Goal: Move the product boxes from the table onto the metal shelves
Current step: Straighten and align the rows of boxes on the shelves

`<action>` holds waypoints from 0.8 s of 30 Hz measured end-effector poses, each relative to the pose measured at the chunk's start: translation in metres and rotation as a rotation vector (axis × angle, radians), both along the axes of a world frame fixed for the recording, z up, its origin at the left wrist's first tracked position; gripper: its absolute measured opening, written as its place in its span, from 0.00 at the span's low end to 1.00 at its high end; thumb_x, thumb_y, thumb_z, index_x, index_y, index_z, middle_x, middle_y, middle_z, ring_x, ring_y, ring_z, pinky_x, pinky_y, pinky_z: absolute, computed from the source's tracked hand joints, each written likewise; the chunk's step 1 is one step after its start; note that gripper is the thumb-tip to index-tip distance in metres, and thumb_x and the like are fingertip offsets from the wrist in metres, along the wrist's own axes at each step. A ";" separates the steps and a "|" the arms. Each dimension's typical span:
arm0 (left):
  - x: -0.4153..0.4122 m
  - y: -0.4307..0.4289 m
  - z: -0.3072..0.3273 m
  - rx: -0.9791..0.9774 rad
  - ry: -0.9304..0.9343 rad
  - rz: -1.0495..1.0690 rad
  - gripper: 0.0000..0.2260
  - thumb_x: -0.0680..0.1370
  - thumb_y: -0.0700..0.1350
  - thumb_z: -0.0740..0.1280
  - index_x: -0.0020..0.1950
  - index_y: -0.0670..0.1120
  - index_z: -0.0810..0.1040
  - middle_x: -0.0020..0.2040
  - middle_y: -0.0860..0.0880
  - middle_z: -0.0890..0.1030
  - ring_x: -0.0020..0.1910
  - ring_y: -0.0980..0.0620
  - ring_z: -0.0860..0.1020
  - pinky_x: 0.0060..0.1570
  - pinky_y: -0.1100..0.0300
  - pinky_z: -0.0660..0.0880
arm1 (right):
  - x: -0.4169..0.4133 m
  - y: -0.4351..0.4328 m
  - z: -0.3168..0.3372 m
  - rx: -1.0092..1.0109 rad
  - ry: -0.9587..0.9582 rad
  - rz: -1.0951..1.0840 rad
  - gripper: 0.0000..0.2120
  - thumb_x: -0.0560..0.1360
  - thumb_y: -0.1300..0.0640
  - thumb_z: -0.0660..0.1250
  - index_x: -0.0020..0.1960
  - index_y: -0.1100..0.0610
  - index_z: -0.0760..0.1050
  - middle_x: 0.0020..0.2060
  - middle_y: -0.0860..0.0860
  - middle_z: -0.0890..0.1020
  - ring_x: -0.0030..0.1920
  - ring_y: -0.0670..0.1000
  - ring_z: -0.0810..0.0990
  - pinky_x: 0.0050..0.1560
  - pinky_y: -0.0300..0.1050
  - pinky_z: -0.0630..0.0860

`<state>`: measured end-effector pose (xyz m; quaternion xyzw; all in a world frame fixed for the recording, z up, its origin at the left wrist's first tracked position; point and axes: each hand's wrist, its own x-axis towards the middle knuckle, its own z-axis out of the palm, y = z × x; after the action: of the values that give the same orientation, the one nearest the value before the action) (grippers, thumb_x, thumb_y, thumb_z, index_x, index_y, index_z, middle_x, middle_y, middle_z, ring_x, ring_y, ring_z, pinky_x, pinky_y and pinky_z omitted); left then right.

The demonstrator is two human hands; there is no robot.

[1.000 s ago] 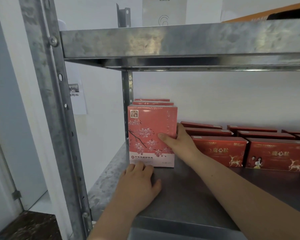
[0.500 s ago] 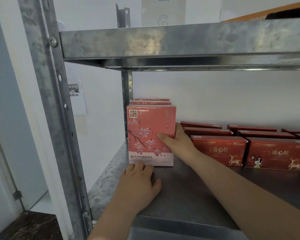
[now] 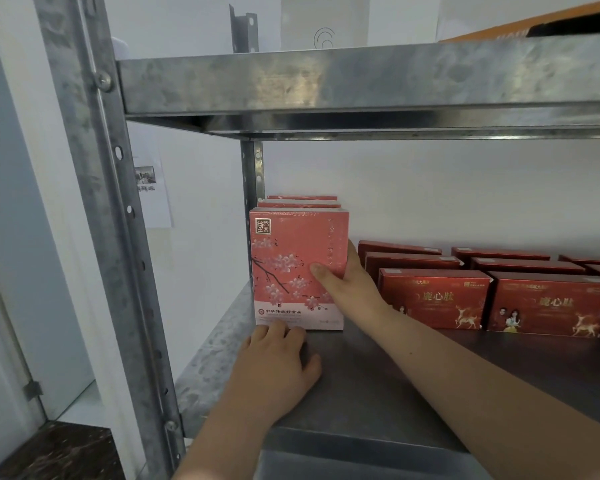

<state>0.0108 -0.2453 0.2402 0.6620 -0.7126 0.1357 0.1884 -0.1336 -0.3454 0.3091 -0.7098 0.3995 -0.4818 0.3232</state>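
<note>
Standing upright on the shelf (image 3: 354, 403), just right of the rear post (image 3: 253, 168), the pink box (image 3: 291, 268) is seen at the front of a short file, with the tops of two more of its kind showing behind it, nearer the post's foot; three are thus counted. It is grasped by the right hand (image 3: 350, 289), whose thumb is laid on the printed face while the fingers are wrapped round the side turned away from the post. The left hand (image 3: 278, 365) is spread palm-down on the shelf, forward of the post, with its fingertips touching the box's lower front edge; nothing is grasped by it. The box is judged to be light and stiff, a thin carton whose glossy wrap may prove slippery, and whose broad face could be dented if squeezed. It is best taken by the two narrow sides, or steadied at the bottom edge, and slid rather than lifted. Farther right of the post, red boxes (image 3: 433, 299) are set lying low: six are counted in two files of three, and parts of at least two more are cut off at the frame's edge, so the full number cannot be told.
</note>
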 end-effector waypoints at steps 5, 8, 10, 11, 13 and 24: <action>0.000 0.000 0.000 0.003 -0.006 -0.002 0.29 0.72 0.65 0.43 0.57 0.53 0.75 0.55 0.52 0.74 0.55 0.49 0.71 0.56 0.54 0.72 | 0.002 0.002 0.001 0.010 -0.007 0.011 0.27 0.80 0.46 0.68 0.75 0.45 0.61 0.55 0.38 0.77 0.47 0.32 0.76 0.39 0.23 0.71; 0.000 0.000 0.000 0.005 0.005 -0.006 0.29 0.71 0.66 0.43 0.57 0.54 0.74 0.55 0.52 0.73 0.55 0.49 0.71 0.56 0.54 0.71 | 0.002 0.003 0.000 0.005 -0.012 0.002 0.27 0.80 0.46 0.68 0.75 0.45 0.61 0.53 0.34 0.76 0.46 0.31 0.76 0.38 0.21 0.71; 0.000 0.000 0.001 0.008 0.005 -0.008 0.29 0.71 0.66 0.42 0.58 0.54 0.74 0.56 0.52 0.73 0.56 0.49 0.71 0.57 0.54 0.71 | 0.002 0.003 -0.001 0.004 -0.018 0.000 0.26 0.80 0.47 0.68 0.75 0.46 0.62 0.53 0.35 0.77 0.46 0.31 0.76 0.37 0.20 0.71; 0.000 0.001 0.001 0.011 0.001 -0.009 0.30 0.71 0.66 0.42 0.58 0.54 0.74 0.56 0.52 0.73 0.56 0.49 0.70 0.57 0.54 0.71 | 0.002 0.003 -0.001 0.005 -0.019 0.000 0.26 0.80 0.47 0.67 0.75 0.46 0.62 0.53 0.35 0.76 0.46 0.31 0.76 0.37 0.20 0.70; 0.000 0.001 0.001 0.012 -0.002 -0.010 0.30 0.71 0.66 0.42 0.58 0.54 0.74 0.56 0.52 0.73 0.56 0.49 0.70 0.57 0.55 0.71 | 0.002 0.004 -0.001 0.005 -0.017 -0.003 0.26 0.80 0.47 0.67 0.75 0.46 0.62 0.52 0.34 0.76 0.45 0.30 0.76 0.37 0.19 0.70; 0.000 0.000 0.000 0.014 0.018 -0.002 0.29 0.71 0.65 0.44 0.57 0.53 0.76 0.55 0.51 0.75 0.56 0.48 0.72 0.56 0.52 0.72 | 0.004 0.007 -0.004 0.001 0.017 -0.042 0.29 0.80 0.45 0.67 0.77 0.48 0.62 0.58 0.40 0.78 0.48 0.33 0.76 0.43 0.25 0.70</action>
<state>0.0103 -0.2454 0.2403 0.6639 -0.7124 0.1249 0.1903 -0.1292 -0.3379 0.3053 -0.7054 0.4171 -0.4821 0.3098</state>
